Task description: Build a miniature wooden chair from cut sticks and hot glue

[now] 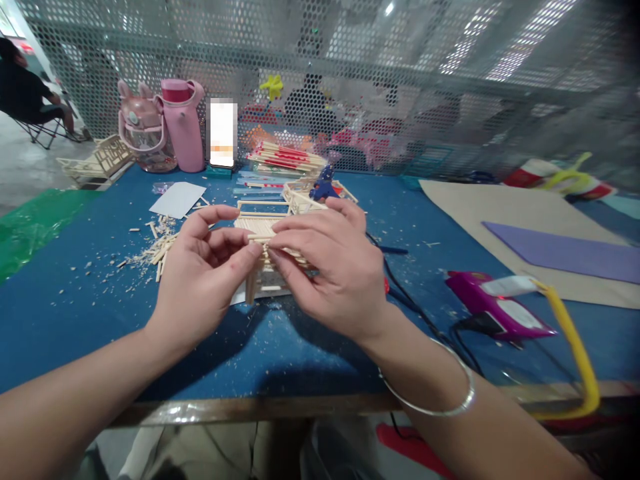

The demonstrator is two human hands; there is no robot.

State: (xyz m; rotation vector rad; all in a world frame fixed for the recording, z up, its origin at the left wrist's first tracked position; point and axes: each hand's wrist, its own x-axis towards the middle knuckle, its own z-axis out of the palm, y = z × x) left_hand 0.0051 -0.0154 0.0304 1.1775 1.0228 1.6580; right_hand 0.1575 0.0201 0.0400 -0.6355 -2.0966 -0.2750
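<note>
A small model built of pale wooden sticks (pixel 257 223) stands on the blue table in front of me, partly covered by my hands. My left hand (pixel 207 273) is at its left front, thumb and fingers closed around the end of a thin wooden stick (pixel 260 237) at the model's upper front edge. From the other side my right hand (pixel 330 263) pinches the same stick, its fingers lying over the model. The two thumbs nearly meet. What lies beneath the right fingers is hidden. A silver bangle (pixel 450 407) circles the right wrist.
Stick offcuts (pixel 163 247) and crumbs lie at left. Behind stand a pink bottle (pixel 184 130), a clear-bodied jug (pixel 150 137), a lit phone (pixel 222 133) and stick bundles (pixel 287 159). At right are a purple device (pixel 500 307) with cables, and a purple sheet (pixel 565 253). A person (pixel 25 87) sits far left.
</note>
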